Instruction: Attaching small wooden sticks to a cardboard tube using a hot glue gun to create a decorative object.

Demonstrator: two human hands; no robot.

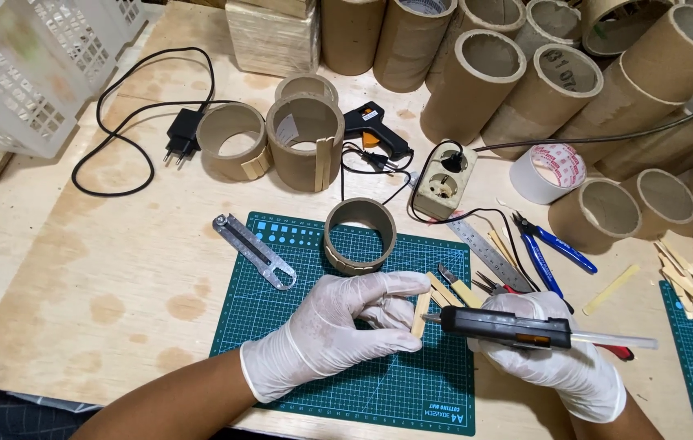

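Observation:
Both hands wear white gloves over a green cutting mat (297,326). My left hand (334,326) pinches a small flat wooden stick (420,314) upright between its fingers. A black glue gun (509,327) with a clear glue stick at its back lies in my right hand (554,358), its nozzle touching the wooden stick. A short cardboard ring (360,236), edged with wooden sticks along its base, stands on the mat just beyond my hands.
Two more cardboard rings (232,140) and a second glue gun (372,126) sit farther back. A power strip (444,173), steel ruler (489,253), blue-handled cutters (548,248), tape roll (550,173), loose sticks, several tall cardboard tubes and a white basket (20,73) surround the mat.

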